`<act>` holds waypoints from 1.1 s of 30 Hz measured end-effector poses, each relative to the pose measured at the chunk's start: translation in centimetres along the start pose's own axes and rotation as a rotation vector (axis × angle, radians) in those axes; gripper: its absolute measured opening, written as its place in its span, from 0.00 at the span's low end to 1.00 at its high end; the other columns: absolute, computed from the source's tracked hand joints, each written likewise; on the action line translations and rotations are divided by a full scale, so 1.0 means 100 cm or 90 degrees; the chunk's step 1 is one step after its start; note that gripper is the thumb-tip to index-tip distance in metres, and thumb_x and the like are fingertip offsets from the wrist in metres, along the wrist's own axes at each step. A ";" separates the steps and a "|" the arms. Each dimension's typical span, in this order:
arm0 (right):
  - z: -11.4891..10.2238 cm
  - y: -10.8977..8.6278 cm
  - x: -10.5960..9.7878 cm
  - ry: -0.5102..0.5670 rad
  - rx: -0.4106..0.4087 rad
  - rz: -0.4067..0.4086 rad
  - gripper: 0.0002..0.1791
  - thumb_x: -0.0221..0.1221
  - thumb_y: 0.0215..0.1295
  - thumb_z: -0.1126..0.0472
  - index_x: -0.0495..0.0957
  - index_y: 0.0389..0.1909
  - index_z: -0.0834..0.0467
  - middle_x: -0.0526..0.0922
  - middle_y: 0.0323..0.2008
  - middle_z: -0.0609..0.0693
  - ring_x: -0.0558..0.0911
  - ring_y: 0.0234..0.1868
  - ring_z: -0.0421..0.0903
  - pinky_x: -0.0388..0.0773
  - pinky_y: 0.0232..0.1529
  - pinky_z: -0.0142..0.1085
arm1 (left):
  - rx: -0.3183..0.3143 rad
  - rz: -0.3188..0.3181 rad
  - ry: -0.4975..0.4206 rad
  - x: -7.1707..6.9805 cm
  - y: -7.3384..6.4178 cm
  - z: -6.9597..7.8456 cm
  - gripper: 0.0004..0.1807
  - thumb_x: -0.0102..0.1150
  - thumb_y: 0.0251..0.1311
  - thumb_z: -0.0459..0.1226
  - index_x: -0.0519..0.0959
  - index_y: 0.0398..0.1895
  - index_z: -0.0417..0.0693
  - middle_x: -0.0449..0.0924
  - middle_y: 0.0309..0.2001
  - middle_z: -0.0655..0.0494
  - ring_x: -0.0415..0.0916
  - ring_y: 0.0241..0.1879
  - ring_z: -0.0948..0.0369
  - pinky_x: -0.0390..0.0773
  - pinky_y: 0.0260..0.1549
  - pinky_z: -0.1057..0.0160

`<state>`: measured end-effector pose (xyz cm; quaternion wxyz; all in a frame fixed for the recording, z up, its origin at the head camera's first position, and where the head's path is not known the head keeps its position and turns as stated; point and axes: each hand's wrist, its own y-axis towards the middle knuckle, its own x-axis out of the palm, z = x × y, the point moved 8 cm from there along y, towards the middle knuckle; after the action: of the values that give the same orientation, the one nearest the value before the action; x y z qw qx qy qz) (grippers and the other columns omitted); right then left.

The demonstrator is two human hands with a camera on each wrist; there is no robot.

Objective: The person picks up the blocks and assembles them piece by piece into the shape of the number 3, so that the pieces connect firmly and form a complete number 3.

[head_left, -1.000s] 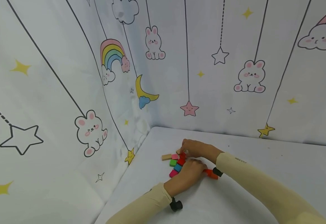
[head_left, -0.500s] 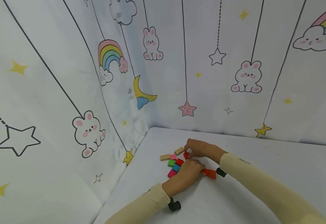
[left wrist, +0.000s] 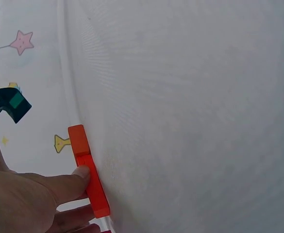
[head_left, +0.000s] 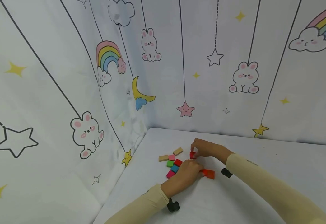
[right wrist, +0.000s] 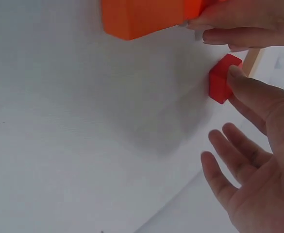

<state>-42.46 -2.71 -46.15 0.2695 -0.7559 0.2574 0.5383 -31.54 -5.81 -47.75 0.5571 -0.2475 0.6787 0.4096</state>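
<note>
My right hand (head_left: 207, 148) pinches a small red block (right wrist: 222, 80) between thumb and finger; its other fingers are spread in the right wrist view. My left hand (head_left: 186, 174) holds a long red-orange block (left wrist: 97, 190), with the thumb on its face. An orange block (left wrist: 78, 140) stands end to end with that one, seemingly touching it. Left of the hands lie a second red block (head_left: 178, 162), a blue block (head_left: 174, 168), a green block (head_left: 169, 163) and a crimson block (head_left: 170, 174), partly beside my left forearm.
Behind the coloured blocks lie a pink block (head_left: 172, 157) and two plain wooden blocks, one flat at the left (head_left: 163, 158) and one angled farther back (head_left: 178, 151). The white table (head_left: 252, 174) meets a printed cloth wall (head_left: 165, 115) at the back and left.
My right hand has moved right with the red block, away from the wooden and pink blocks. The left hand stays nearly still at the red-orange block. The head view has shifted slightly.
</note>
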 end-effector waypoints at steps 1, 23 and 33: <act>0.002 -0.002 0.000 0.003 0.005 -0.002 0.11 0.72 0.67 0.59 0.87 0.48 0.55 0.81 0.51 0.58 0.80 0.49 0.49 0.83 0.60 0.47 | -0.001 0.001 -0.002 0.000 0.000 0.000 0.14 0.74 0.64 0.50 0.90 0.49 0.57 0.91 0.44 0.65 0.85 0.44 0.67 0.82 0.50 0.67; 0.045 -0.038 0.007 0.043 0.038 0.000 0.10 0.74 0.65 0.56 0.86 0.44 0.50 0.81 0.49 0.54 0.78 0.48 0.49 0.83 0.54 0.46 | -0.003 -0.015 -0.008 -0.001 -0.001 0.002 0.15 0.71 0.67 0.50 0.90 0.52 0.56 0.91 0.47 0.63 0.86 0.49 0.66 0.82 0.51 0.66; 0.058 -0.062 0.006 0.076 0.054 0.015 0.10 0.74 0.63 0.56 0.85 0.43 0.50 0.81 0.48 0.53 0.79 0.50 0.52 0.82 0.56 0.53 | -0.007 -0.024 -0.007 -0.001 -0.001 0.002 0.16 0.71 0.67 0.50 0.90 0.52 0.55 0.91 0.47 0.62 0.86 0.49 0.65 0.82 0.53 0.65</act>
<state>-42.03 5.68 -47.53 0.2790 -0.7715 0.3046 0.4838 -31.35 -5.73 -47.69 0.5673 -0.2608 0.6686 0.4039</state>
